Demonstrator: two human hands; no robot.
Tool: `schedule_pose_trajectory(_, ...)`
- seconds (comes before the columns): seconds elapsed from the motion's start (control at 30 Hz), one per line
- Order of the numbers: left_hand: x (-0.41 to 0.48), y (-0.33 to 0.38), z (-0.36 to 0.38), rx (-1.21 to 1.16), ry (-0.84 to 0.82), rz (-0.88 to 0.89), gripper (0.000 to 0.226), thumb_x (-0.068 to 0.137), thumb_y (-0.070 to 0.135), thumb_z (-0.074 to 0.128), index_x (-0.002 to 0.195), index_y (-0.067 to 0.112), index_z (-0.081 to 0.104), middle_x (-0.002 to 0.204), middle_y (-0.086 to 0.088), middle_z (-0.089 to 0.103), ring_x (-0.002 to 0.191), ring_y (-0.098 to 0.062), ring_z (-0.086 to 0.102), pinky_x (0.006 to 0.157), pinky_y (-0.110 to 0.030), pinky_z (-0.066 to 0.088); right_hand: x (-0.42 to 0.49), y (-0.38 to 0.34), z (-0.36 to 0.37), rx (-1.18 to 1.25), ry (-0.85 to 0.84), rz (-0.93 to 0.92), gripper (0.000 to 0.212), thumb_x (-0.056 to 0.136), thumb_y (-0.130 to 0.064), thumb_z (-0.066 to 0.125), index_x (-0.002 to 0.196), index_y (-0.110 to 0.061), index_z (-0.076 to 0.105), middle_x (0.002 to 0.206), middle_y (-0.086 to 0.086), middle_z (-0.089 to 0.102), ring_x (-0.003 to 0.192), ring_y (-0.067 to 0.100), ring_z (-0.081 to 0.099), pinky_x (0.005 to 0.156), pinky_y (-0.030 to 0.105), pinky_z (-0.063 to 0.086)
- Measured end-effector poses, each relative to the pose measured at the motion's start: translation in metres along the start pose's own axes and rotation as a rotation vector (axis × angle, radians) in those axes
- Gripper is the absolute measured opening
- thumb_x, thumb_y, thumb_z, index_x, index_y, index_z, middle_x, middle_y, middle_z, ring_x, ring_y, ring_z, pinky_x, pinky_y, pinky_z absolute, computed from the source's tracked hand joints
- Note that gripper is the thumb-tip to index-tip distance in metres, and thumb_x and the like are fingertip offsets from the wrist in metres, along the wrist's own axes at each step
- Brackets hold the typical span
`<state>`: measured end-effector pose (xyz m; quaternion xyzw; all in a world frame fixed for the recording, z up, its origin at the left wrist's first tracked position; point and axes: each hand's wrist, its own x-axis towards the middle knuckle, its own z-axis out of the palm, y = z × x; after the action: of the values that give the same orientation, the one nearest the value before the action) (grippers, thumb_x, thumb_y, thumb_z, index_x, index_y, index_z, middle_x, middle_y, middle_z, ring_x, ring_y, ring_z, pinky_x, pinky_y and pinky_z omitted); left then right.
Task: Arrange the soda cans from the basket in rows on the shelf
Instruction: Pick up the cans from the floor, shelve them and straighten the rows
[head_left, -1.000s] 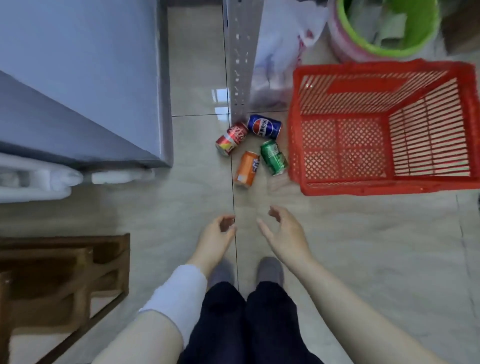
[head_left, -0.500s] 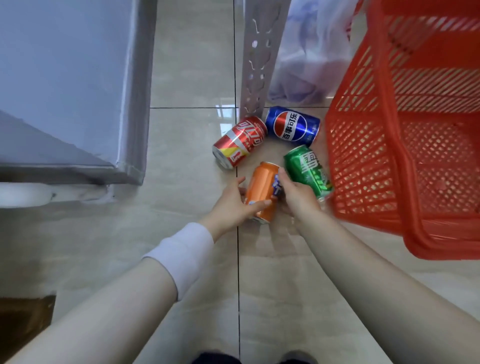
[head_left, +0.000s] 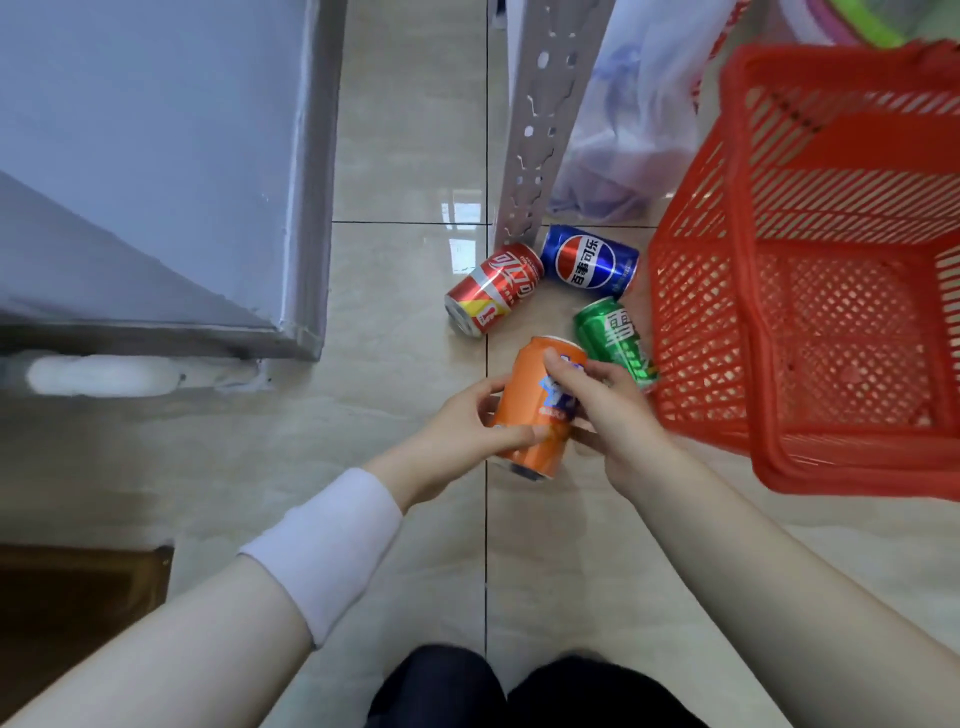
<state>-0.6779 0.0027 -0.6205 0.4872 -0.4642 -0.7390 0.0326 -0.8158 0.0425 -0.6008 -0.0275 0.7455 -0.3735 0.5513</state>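
An orange soda can (head_left: 527, 402) is held just above the tiled floor between both hands. My left hand (head_left: 457, 434) grips its lower left side and my right hand (head_left: 602, 410) curls over its right side. Three more cans lie on the floor beyond it: a red can (head_left: 493, 288), a blue can (head_left: 589, 260) and a green can (head_left: 615, 335). The red plastic basket (head_left: 810, 291) stands tipped at the right, with no cans visible inside. The grey shelf (head_left: 156, 156) fills the upper left.
A perforated grey metal shelf post (head_left: 540, 124) rises just behind the red and blue cans. A translucent plastic bag (head_left: 634, 130) lies behind the basket. A dark wooden piece (head_left: 72, 597) sits at the lower left. My knees (head_left: 519, 691) are at the bottom edge.
Both hands reached forward from near my feet to the orange can and now lift it off the floor. The view moved closer to the cans and basket.
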Motion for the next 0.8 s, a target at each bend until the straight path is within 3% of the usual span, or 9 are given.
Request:
schedule_pose_trajectory(0.13, -0.086, 0.05, 0.008, -0.124, -0.079, -0.034, 0.086, 0.049, 0.033, 0.078, 0.128, 0.017, 0.049, 0.12, -0.007, 0.063, 0.107, -0.018, 0.061, 0.094, -0.035, 0.049, -0.094, -0.042, -0.008, 0.079, -0.163, 0.024, 0.043, 0.081, -0.032, 0.066, 0.117, -0.01, 0.059, 0.109, 0.009, 0.069, 0.085, 0.015, 0.065, 0.075, 0.03, 0.053)
schedule_pose_trajectory(0.2, -0.129, 0.078, 0.012, -0.157, -0.084, -0.035, 0.089, 0.048, 0.034, 0.077, 0.13, 0.016, 0.047, 0.119, -0.007, 0.063, 0.107, -0.018, 0.061, 0.095, -0.036, 0.049, -0.141, -0.066, -0.015, 0.097, -0.199, 0.009, 0.039, 0.083, -0.029, 0.063, 0.114, -0.007, 0.061, 0.099, 0.007, 0.07, 0.079, 0.012, 0.067, 0.07, 0.025, 0.054)
schedule_pose_trajectory(0.27, -0.172, 0.106, 0.016, -0.199, -0.077, -0.037, 0.087, 0.05, 0.028, 0.079, 0.13, 0.018, 0.044, 0.115, -0.005, 0.066, 0.102, -0.016, 0.064, 0.092, -0.033, 0.05, -0.188, -0.093, -0.022, 0.084, -0.204, -0.015, 0.035, 0.083, -0.027, 0.063, 0.111, -0.006, 0.062, 0.093, 0.005, 0.07, 0.076, 0.01, 0.067, 0.073, 0.025, 0.054)
schedule_pose_trajectory(0.37, -0.237, 0.152, 0.022, -0.229, -0.066, -0.048, 0.073, 0.062, 0.016, 0.074, 0.127, 0.02, 0.041, 0.108, 0.001, 0.069, 0.097, -0.012, 0.066, 0.083, -0.027, 0.054, -0.261, -0.133, -0.032, 0.018, -0.191, -0.054, 0.038, 0.076, -0.028, 0.069, 0.107, -0.006, 0.064, 0.098, 0.007, 0.072, 0.087, 0.016, 0.068, 0.084, 0.036, 0.054)
schedule_pose_trajectory(0.47, -0.304, 0.205, 0.029, -0.209, -0.07, -0.04, 0.066, 0.066, 0.02, 0.075, 0.123, 0.024, 0.041, 0.111, 0.002, 0.067, 0.1, -0.01, 0.065, 0.077, -0.021, 0.052, -0.333, -0.174, -0.038, -0.001, -0.137, -0.127, 0.039, 0.064, -0.03, 0.076, 0.097, -0.013, 0.066, 0.094, 0.005, 0.072, 0.087, 0.017, 0.069, 0.079, 0.033, 0.057)
schedule_pose_trajectory(0.6, -0.383, 0.28, 0.046, -0.091, -0.067, 0.003, 0.07, 0.069, 0.024, 0.075, 0.124, 0.034, 0.034, 0.122, 0.002, 0.054, 0.106, -0.008, 0.057, 0.071, -0.013, 0.052, -0.417, -0.232, -0.049, -0.016, -0.089, -0.217, 0.022, 0.069, -0.025, 0.077, 0.085, -0.023, 0.064, 0.089, -0.001, 0.072, 0.082, 0.012, 0.069, 0.07, 0.026, 0.056)
schedule_pose_trajectory(0.73, -0.437, 0.342, 0.06, -0.065, -0.006, 0.11, 0.056, 0.072, 0.018, 0.075, 0.111, 0.04, 0.04, 0.114, 0.002, 0.057, 0.106, -0.011, 0.057, 0.072, -0.016, 0.053, -0.487, -0.285, -0.065, -0.031, -0.088, -0.279, 0.028, 0.068, -0.03, 0.076, 0.092, -0.022, 0.065, 0.092, 0.001, 0.072, 0.085, 0.014, 0.069, 0.071, 0.028, 0.057)
schedule_pose_trajectory(0.8, -0.46, 0.37, 0.064, -0.053, -0.001, 0.158, 0.056, 0.071, 0.019, 0.076, 0.111, 0.039, 0.043, 0.115, -0.001, 0.059, 0.108, -0.015, 0.058, 0.081, -0.023, 0.053, -0.517, -0.309, -0.074, -0.046, -0.097, -0.301, 0.05, 0.062, -0.04, 0.076, 0.105, -0.018, 0.067, 0.095, 0.003, 0.073, 0.088, 0.018, 0.07, 0.075, 0.034, 0.058)
